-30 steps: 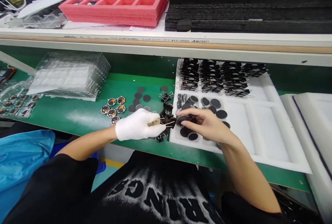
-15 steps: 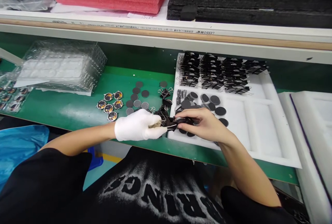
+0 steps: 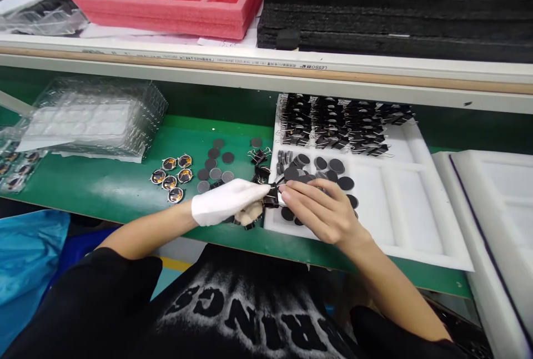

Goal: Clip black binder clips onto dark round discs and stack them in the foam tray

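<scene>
My left hand, in a white glove, pinches a black binder clip near the front edge of the white foam tray. The bare fingers of my right hand are closed at the clip's right side, on a small round piece mostly hidden under them. More binder clips lie just beyond my left hand. Loose dark discs are scattered in the tray around my right hand, and others on the green bench. Several round watch heads with orange-and-black dials lie left of my glove.
Rows of clipped pieces fill the tray's far side. A stack of clear plastic trays stands at the left. Above runs a shelf edge, carrying a pink foam tray and black foam sheets. White foam stands at right.
My hands have turned the binder clip, and its black body now faces up between them. The right fingers have come forward over the round piece. The whole view has tilted up slightly.
</scene>
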Demonstrator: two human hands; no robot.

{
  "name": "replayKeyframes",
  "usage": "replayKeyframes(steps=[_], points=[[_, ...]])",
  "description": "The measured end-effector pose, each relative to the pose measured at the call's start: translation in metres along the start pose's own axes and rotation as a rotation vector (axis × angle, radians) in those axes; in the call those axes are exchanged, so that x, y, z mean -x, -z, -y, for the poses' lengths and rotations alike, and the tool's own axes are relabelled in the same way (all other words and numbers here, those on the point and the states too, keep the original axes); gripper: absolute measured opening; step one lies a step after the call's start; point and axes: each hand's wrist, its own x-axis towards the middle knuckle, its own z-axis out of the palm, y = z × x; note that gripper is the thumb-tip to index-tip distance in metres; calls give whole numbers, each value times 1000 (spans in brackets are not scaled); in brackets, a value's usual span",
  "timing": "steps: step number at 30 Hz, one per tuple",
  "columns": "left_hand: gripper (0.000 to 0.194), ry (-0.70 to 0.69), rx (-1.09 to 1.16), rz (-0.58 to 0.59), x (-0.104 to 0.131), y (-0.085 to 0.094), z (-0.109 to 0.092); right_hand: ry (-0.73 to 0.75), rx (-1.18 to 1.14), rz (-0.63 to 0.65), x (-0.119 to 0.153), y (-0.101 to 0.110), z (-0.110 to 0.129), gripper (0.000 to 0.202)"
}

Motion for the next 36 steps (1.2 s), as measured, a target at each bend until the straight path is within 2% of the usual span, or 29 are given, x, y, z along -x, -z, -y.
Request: replayKeyframes(steps=[1,4,5,6,9,11,16,19,20,22,25,27,29,31,32,34,36], points=[[54,-47,-45,-25,-2,0,-3,0,11,-38,2,3,0,38],[38,-115,-224,-69,-5,1,-9,-72,-90,-155,9,12,1,78],[35,-121,-271,-70,-6,1,-10,-137,-161,-143,10,14,2,80],[32,-125,-302,-67,-8,1,-11,-214,-227,-101,10,16,3,73],[31,-98,-335,-37,-14,-3,-12,-402,-317,31,7,19,3,33],[36,-61,-331,-21,-19,-6,-11,-447,-330,32,5,18,2,21],[36,-64,-285,5,-27,-10,-15,-454,-378,-30,8,10,-1,19],[37,-57,-395,12,-30,-12,-21,-440,-390,-13,11,8,-2,18],[38,-70,-483,-27,-30,-12,-22,-425,-384,-7,12,11,-4,16],[45,-136,-703,-186,-25,-13,-18,-365,-347,-41,16,25,-12,14],[49,-357,-992,-474,-6,-17,10,-275,-164,-245,27,75,-46,14],[44,-572,-1117,-568,8,-22,44,-287,53,-414,38,122,-84,17],[41,-699,-1207,-607,18,-29,84,-357,270,-522,45,168,-131,20],[38,-694,-1274,-698,22,-39,121,-480,379,-560,46,204,-178,22],[37,-684,-1287,-726,22,-45,137,-551,358,-573,44,217,-199,21],[39,-657,-1294,-770,19,-53,160,-679,273,-568,35,230,-234,20],[41,-650,-1302,-805,15,-58,174,-757,218,-531,24,232,-257,23]])
